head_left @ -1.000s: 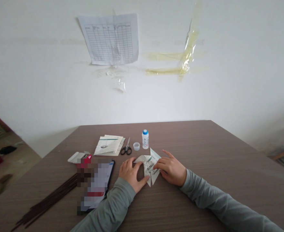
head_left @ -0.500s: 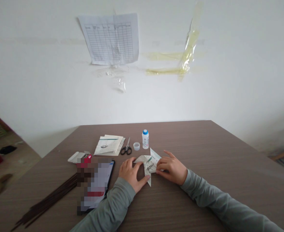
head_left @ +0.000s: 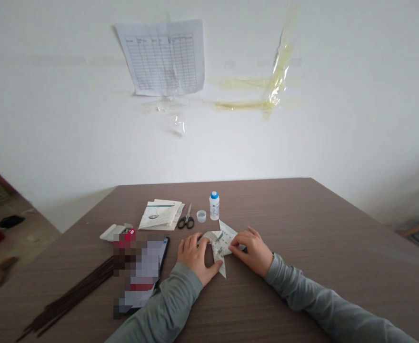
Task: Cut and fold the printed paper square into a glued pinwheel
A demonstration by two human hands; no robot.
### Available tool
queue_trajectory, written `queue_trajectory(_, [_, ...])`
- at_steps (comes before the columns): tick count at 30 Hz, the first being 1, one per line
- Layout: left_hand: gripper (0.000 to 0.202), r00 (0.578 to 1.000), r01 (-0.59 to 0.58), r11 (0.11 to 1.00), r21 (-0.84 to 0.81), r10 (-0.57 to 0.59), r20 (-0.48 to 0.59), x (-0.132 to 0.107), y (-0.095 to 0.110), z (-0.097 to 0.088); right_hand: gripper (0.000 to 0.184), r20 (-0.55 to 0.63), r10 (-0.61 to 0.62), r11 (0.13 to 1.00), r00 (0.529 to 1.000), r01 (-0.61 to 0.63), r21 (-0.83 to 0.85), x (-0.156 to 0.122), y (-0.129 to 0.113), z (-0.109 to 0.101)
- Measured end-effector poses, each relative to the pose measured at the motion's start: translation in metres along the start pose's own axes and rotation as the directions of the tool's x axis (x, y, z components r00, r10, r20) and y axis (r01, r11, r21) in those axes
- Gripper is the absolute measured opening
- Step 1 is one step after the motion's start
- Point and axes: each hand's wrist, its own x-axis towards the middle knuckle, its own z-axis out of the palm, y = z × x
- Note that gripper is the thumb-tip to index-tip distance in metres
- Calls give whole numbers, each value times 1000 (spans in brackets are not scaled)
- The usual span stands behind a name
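Folded paper (head_left: 227, 242) lies on table (head_left: 284, 214), just nearer than the bottle (head_left: 214, 209). Left hand (head_left: 195, 257): thumb and fingers spread, touching it. Right hand (head_left: 251, 248): fingertips apparently pinching its right side, contact partly hidden. Risk: uneven pull could skew or tear the folds.
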Motion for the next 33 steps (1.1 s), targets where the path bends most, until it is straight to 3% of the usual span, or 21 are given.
queue_trajectory(8, [67, 995, -62, 998, -16, 60, -76, 2, -6, 10, 13, -58, 68, 997, 996, -65, 49, 1, -5, 4])
queue_trajectory(14, [72, 984, -103, 993, -53, 94, -151, -2, 3, 9, 9, -89, 82, 995, 993, -77, 65, 1, -4, 8])
queue_trajectory(19, [77, 981, -155, 985, -75, 144, -131, -2, 6, 6, 10, -98, 45, 996, 994, -37, 82, 1, 0, 9])
queue_trajectory(33, [65, 989, -120, 992, -50, 115, -95, -2, 6, 9, 18, -82, -4, 999, 997, 8, 38, 0, 3, 13])
